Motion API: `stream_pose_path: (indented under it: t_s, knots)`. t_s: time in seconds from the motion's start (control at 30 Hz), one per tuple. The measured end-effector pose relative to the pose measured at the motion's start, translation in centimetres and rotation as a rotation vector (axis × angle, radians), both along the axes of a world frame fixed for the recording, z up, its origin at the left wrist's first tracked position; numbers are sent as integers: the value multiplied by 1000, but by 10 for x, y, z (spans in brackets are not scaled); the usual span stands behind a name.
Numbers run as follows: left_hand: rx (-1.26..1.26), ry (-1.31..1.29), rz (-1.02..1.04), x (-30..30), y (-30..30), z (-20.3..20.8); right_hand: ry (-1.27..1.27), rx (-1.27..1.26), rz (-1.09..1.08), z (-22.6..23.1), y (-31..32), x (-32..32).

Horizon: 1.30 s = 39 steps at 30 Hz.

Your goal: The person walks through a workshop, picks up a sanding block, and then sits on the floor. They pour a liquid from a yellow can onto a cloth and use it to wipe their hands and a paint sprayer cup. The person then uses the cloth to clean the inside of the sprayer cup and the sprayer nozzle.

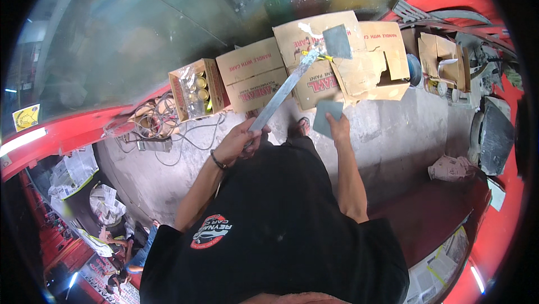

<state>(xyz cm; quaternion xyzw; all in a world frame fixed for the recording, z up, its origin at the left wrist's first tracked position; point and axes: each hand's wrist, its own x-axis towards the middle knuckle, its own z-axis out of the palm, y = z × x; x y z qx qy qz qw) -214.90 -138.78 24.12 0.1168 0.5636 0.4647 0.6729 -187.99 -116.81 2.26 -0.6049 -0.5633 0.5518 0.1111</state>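
Hands apart: left hand's wrapped round a flat metal bar, tip overlapping a cardboard box; right hand pinches a grey sheet's edge, plenty of concrete floor rightward.

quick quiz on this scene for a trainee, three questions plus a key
1. Which hand holds the long grey bar?
2. True or false: the right hand is empty.
3. What shows in the open box at the left end of the row of cartons?
A) coiled cable
B) round gold-topped tins
C) newspaper

Key:
1. The left hand.
2. False; it holds a flat grey-green sheet.
3. B
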Motion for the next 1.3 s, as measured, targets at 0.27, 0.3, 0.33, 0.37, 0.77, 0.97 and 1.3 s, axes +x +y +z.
stream_pose_path:
  t_s: [0.27,0.3,0.33,0.37,0.77,0.97,1.3]
  knots:
    - [-32,44,432,-14,-59,-13,-14,113,182,29,-22,-44]
    - [-27,47,450,-17,-63,-18,-15,155,201,33,-12,-58]
    - [-24,49,466,-21,-66,-22,-18,195,220,37,0,-71]
    - [-17,60,477,-25,-66,-24,103,255,147,30,15,-86]
    - [160,96,-39,-100,-15,-27,394,-176,14,129,-37,-115]
    - [370,-94,-507,-62,51,-22,690,-115,22,215,-125,-135]
    - [807,394,-1335,55,99,-85,704,188,-998,218,-154,16]
